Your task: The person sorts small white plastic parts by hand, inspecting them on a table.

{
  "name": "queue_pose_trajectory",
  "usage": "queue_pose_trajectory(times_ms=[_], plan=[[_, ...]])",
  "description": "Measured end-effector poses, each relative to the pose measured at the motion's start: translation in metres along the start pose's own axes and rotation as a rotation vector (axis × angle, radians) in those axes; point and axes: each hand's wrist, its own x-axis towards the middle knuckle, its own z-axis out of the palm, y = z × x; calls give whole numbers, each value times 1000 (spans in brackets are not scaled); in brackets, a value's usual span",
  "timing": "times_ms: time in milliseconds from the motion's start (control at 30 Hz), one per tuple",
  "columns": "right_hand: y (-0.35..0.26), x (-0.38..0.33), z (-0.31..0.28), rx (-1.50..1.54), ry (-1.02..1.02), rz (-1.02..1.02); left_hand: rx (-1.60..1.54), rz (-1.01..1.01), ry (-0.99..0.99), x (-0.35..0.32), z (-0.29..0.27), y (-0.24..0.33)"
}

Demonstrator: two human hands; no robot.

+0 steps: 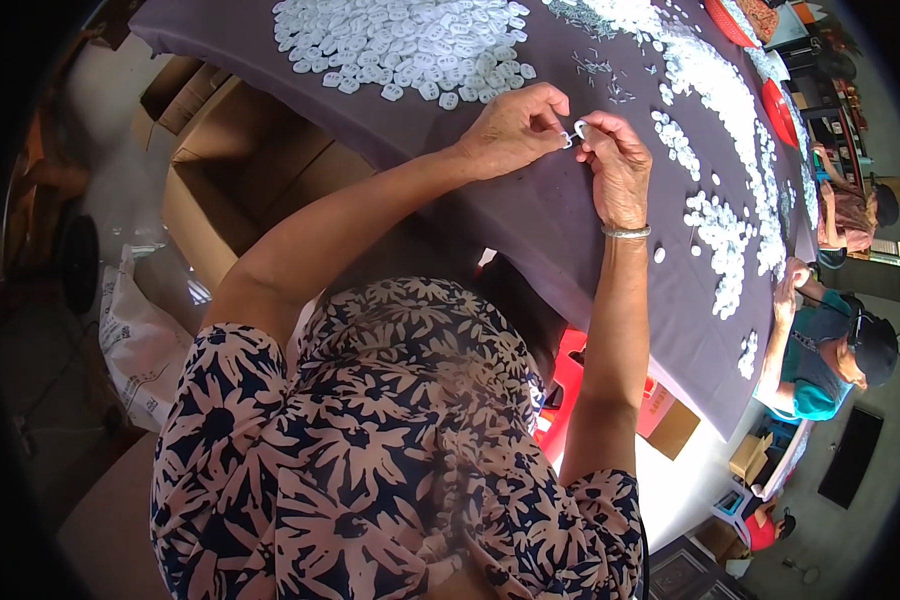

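Note:
Over the near edge of a cloth-covered table (pixel 530 215), both hands meet fingertip to fingertip. My left hand (pixel 510 130) pinches a tiny white piece (pixel 567 141) between thumb and finger. A small curved white plastic piece (pixel 582 127) is gripped in the fingertips of my right hand (pixel 620 170), just beside it. Whether the two pieces are joined is too small to tell. Beyond my left hand lies a large heap of flat white rounded pieces (pixel 410 45). Small grey pins (pixel 598 68) are scattered past my right hand.
More white pieces (pixel 720 90) spread along the right of the table, near a red basket (pixel 778 112). An open cardboard box (pixel 220 180) and a white sack (pixel 140 340) stand at the left. A red stool (pixel 567 385) is below. A co-worker (pixel 820 350) sits at the right.

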Motion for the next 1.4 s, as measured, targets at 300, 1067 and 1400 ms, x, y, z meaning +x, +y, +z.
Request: queue_pose_trajectory(times_ms=[300, 1067, 1400], plan=[[2, -1, 3, -94, -21, -38, -28, 10, 3, 1, 0, -6], [6, -2, 9, -225, -92, -114, -167, -186, -13, 3, -6, -1], [14, -8, 10, -242, -143, -190, -253, -274, -84, 3, -11, 12]])
